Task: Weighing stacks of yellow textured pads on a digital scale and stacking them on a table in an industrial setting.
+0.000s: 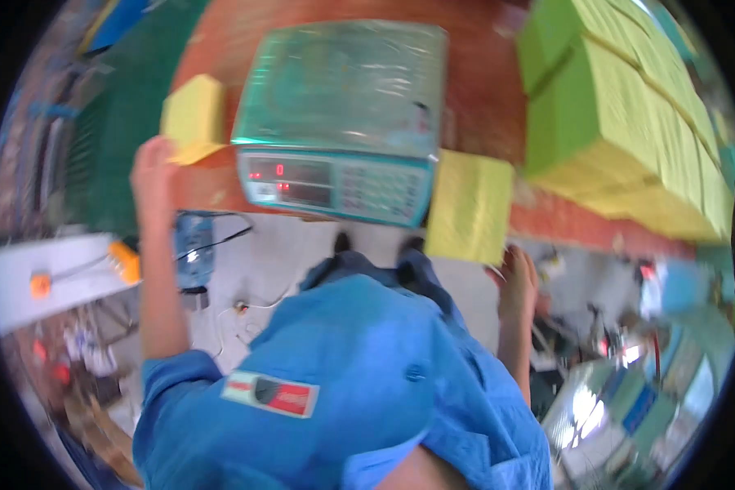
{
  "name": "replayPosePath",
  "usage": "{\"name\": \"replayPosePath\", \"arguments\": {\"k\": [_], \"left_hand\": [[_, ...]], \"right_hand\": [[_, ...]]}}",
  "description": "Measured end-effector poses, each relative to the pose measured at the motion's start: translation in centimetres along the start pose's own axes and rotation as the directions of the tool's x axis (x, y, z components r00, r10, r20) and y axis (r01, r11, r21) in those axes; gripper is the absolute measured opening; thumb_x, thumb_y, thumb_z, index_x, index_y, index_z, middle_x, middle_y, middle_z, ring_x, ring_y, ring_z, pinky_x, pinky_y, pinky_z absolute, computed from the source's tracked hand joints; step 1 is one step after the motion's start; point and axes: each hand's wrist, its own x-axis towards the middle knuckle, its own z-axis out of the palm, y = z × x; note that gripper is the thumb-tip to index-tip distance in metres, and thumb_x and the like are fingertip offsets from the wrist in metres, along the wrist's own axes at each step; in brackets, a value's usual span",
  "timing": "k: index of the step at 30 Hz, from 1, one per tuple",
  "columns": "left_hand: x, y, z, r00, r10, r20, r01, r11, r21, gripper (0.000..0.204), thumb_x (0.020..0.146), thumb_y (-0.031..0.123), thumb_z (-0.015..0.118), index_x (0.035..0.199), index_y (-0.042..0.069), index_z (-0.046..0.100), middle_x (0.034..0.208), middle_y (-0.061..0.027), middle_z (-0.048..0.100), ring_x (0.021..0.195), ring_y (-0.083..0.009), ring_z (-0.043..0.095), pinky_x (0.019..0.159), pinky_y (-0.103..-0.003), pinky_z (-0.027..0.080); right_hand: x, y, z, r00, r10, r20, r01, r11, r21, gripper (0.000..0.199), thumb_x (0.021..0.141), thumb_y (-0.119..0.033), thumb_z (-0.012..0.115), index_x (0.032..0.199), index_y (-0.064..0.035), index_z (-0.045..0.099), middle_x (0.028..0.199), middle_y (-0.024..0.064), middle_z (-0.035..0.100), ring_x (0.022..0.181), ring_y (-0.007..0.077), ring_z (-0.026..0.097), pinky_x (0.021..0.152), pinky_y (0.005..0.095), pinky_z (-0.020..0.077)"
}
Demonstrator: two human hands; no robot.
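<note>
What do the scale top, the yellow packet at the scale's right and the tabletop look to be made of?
Scale top: glossy, probably clear plastic over something; wrinkles and streaky reflections suggest it.
Yellow packet: paper or thin plastic wrapping, judging by its faintly creased face; which is unclear.
Tabletop: reddish-brown, fairly dull, perhaps painted wood; blur leaves it open.

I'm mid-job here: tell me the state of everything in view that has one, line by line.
Scale: on, display lit red.
Left block: yellow, beside the scale.
Right block: yellow, seems to jut past the table edge.
Big stack: banded.
Left hand: at the left block, grip unclear.
Right hand: blurred, near the right block's lower corner, grip unclear.
</note>
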Motion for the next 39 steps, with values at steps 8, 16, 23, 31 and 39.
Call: {"name": "replayPosePath", "arguments": {"k": [8, 16, 23, 31, 39], "left_hand": [[12.8, -11.6, 1.4, 0.953, 0.223, 0.204, -0.301, 0.756, 0.581, 0.093, 0.081, 0.056, 0.068, 0.149, 0.005, 0.031, 0.151, -0.0258, 0.032, 0.142, -0.0388, 0.027, 0.114, -0.043, 0.026], [12.8, -13.7, 3.0, 0.942, 0.208, 0.263, -0.333, 0.669, 0.664, 0.089, 0.083, 0.064, 0.059, 0.150, 0.011, 0.033, 0.152, -0.0292, 0.026, 0.140, -0.0436, 0.028, 0.113, -0.049, 0.028], [12.9, -16.3, 2.2, 0.878, 0.389, 0.280, -0.472, 0.602, 0.644, 0.093, 0.079, 0.061, 0.064, 0.147, 0.004, 0.034, 0.150, -0.0330, 0.025, 0.139, -0.0457, 0.029, 0.113, -0.050, 0.029], [7.9, -10.4, 0.7, 0.917, 0.167, 0.362, -0.360, 0.736, 0.574, 0.096, 0.074, 0.059, 0.068, 0.149, 0.012, 0.032, 0.154, -0.0258, 0.022, 0.134, -0.0500, 0.032, 0.106, -0.057, 0.036], [4.0, -10.2, -2.0, 0.865, 0.226, 0.447, -0.440, 0.768, 0.464, 0.092, 0.077, 0.044, 0.075, 0.149, 0.006, 0.031, 0.152, -0.0284, 0.025, 0.136, -0.0461, 0.032, 0.111, -0.050, 0.032]], "right_hand": [[-1.9, 0.7, 5.2, 0.997, -0.062, 0.038, 0.063, 0.997, -0.049, 0.031, 0.099, -0.023, 0.051, 0.117, 0.0021, 0.055, 0.098, 0.0109, 0.067, 0.080, 0.0195, 0.067, 0.068, 0.0311, 0.0566], [-2.9, 3.8, 5.9, 0.983, -0.142, -0.113, 0.171, 0.935, 0.310, 0.023, 0.098, -0.021, 0.055, 0.107, -0.0001, 0.058, 0.095, 0.0106, 0.067, 0.076, 0.0194, 0.065, 0.061, 0.0290, 0.0526], [-1.8, 4.3, 5.9, 0.951, -0.196, -0.237, 0.235, 0.961, 0.147, 0.026, 0.094, -0.026, 0.061, 0.108, -0.0048, 0.060, 0.092, 0.0073, 0.066, 0.077, 0.0193, 0.065, 0.061, 0.0285, 0.0537], [-1.1, 2.1, 5.0, 0.950, -0.274, -0.148, 0.285, 0.957, 0.057, 0.024, 0.096, -0.026, 0.059, 0.101, -0.0034, 0.057, 0.087, 0.0101, 0.066, 0.066, 0.0171, 0.064, 0.054, 0.0285, 0.0538], [-1.5, 1.1, 6.1, 0.987, -0.157, -0.034, 0.158, 0.985, 0.062, 0.024, 0.096, -0.024, 0.057, 0.104, -0.0010, 0.054, 0.089, 0.0107, 0.066, 0.068, 0.0171, 0.066, 0.055, 0.0270, 0.0567]]}}
